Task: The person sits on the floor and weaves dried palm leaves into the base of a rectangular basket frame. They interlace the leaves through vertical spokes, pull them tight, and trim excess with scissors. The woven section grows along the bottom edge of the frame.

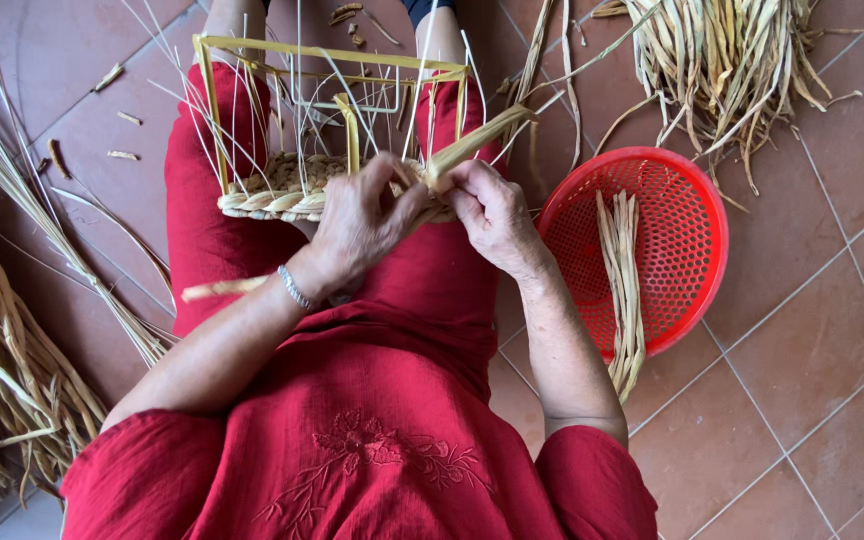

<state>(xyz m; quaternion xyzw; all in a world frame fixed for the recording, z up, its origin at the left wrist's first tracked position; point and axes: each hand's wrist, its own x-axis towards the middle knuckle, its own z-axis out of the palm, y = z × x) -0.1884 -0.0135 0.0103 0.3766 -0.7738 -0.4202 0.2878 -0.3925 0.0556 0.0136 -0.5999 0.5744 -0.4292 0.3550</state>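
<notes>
Left hand (367,215) pinched shut on the woven basket rim, fingertips hidden behind the knuckles, so exact grip point hard to make out. Right hand (492,215) closed around a flat straw strand (477,140), just right of the left hand, thumbs nearly touching. Strand's long axis runs from the hands up and to the right, free end pointing away from the person; pale yellow-green, flat, slightly folded.

Half-woven basket (282,192) rests on the lap over red trousers, touching both hands. Braided tan base, oval, lying flat; near edge partly covered by the left hand. Yellow wire frame (214,110) stands up from the basket, thin pale ribs fanning upward, tips cut off at the top edge.

Silver bracelet (293,288) on the left wrist, just below the basket. Red plastic sieve basket (687,230) on the tiled floor, right of the woven basket, holding a bundle of straw strips (622,270) lengthwise. Loose straw pile (732,60) above the red one, cut off at the top. More dried stalks (2,360) left of the lap, partly out of view.
</notes>
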